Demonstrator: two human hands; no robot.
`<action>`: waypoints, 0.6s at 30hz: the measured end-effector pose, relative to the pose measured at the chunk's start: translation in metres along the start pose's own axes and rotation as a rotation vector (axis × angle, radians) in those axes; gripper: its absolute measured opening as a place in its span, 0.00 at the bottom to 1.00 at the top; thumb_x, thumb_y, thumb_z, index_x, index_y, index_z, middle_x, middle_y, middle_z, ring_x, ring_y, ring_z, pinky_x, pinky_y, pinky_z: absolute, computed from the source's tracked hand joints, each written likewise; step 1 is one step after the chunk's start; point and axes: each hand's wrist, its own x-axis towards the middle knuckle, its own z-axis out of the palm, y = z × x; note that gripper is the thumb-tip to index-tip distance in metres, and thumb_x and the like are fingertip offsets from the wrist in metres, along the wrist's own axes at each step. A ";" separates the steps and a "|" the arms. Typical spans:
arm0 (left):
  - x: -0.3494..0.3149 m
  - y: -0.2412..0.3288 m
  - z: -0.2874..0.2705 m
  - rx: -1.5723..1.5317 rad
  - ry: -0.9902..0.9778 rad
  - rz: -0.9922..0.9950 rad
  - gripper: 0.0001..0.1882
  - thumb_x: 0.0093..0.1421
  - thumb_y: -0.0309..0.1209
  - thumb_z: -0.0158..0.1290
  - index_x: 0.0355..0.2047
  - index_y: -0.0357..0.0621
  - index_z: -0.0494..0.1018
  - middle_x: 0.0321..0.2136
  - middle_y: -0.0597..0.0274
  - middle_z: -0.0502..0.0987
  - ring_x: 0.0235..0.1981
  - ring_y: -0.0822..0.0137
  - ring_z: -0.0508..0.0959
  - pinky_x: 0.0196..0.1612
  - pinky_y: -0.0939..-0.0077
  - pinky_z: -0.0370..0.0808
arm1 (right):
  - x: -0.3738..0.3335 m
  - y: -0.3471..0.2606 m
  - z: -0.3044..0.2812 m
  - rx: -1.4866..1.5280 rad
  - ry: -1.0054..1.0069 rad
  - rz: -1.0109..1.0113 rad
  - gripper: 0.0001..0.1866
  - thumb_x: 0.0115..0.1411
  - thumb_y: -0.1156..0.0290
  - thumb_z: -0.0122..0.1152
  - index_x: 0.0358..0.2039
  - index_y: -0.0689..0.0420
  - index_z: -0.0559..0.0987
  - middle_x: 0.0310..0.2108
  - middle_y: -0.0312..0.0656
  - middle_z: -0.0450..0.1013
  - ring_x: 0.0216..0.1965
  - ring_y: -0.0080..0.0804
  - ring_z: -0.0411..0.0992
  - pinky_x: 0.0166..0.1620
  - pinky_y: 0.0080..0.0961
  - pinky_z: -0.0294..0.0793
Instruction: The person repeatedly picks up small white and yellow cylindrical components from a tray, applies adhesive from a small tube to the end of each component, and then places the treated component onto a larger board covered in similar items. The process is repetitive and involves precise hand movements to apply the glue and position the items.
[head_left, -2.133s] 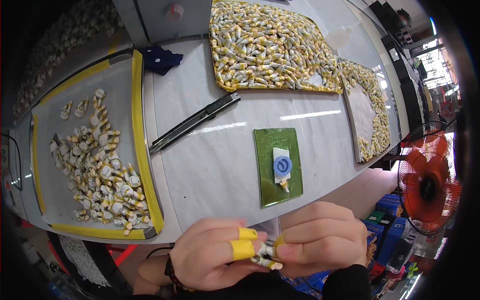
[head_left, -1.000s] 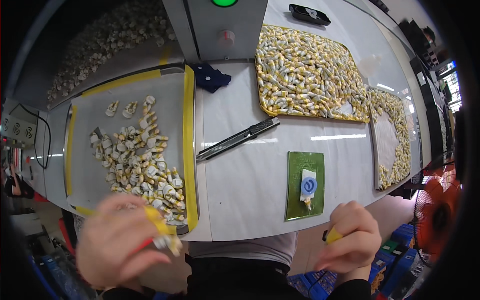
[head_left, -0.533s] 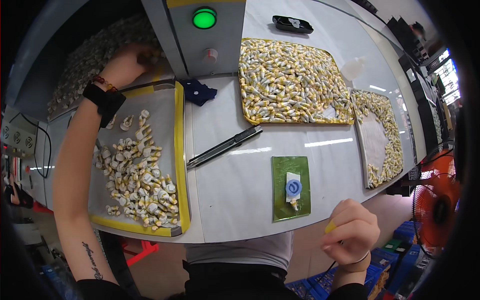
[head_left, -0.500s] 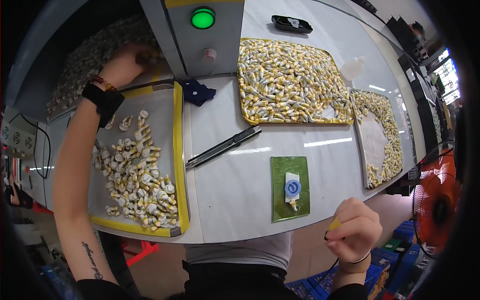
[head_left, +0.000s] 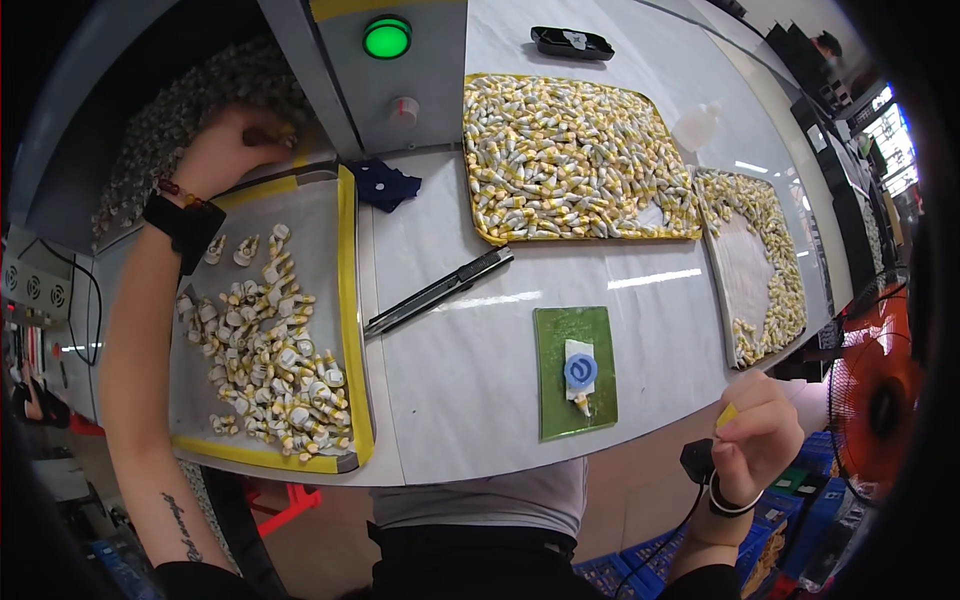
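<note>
At the upper left, my left hand (head_left: 222, 150) reaches into a dark grey bay over a heap of small white parts (head_left: 160, 130). Its fingers are pinched on what looks like a small white-and-yellow piece (head_left: 289, 136), partly in shadow. My right hand (head_left: 757, 430) is off the table's front edge at the right, fingers closed, with a small yellow bit (head_left: 727, 416) at the fingertips; whether this is held or worn I cannot make out. Nearest to it on the table is a green mat (head_left: 548, 410) bearing a blue round piece (head_left: 580, 371) on a white pad, and a small white-and-yellow piece (head_left: 583, 404).
A yellow-edged tray (head_left: 365, 400) of loose white-and-yellow pieces lies left. A black utility knife (head_left: 440, 290) is mid-table. Further back are a full tray (head_left: 490, 240), a part-filled tray (head_left: 740, 270), a dark cloth (head_left: 385, 185) and a black case (head_left: 572, 43). An orange fan (head_left: 880, 390) stands right.
My right hand has moved right and up, away from the green mat, and a black block on a cord now shows beside it. My left hand has turned slightly within the bay. The view has shifted slightly.
</note>
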 end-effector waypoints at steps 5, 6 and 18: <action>-0.008 0.008 0.008 -0.009 0.139 0.056 0.19 0.47 0.33 0.62 0.38 0.37 0.75 0.29 0.56 0.76 0.31 0.67 0.76 0.36 0.75 0.73 | 0.032 -0.005 0.002 -0.109 -0.123 -0.063 0.07 0.40 0.79 0.64 0.23 0.60 0.76 0.19 0.39 0.68 0.20 0.29 0.64 0.24 0.22 0.62; -0.010 0.015 0.008 -0.061 0.135 0.070 0.18 0.47 0.32 0.61 0.37 0.36 0.75 0.28 0.57 0.76 0.30 0.68 0.76 0.36 0.76 0.72 | 0.041 -0.002 0.002 -0.175 -0.135 -0.081 0.07 0.40 0.80 0.64 0.23 0.60 0.76 0.19 0.39 0.68 0.21 0.30 0.65 0.25 0.22 0.63; -0.181 0.187 -0.024 -0.840 -0.501 0.708 0.13 0.42 0.27 0.64 0.29 0.36 0.75 0.26 0.56 0.76 0.27 0.58 0.77 0.32 0.72 0.74 | 0.132 0.097 -0.012 -0.584 -0.532 -0.028 0.06 0.48 0.78 0.59 0.29 0.59 0.78 0.28 0.41 0.70 0.32 0.36 0.70 0.36 0.28 0.69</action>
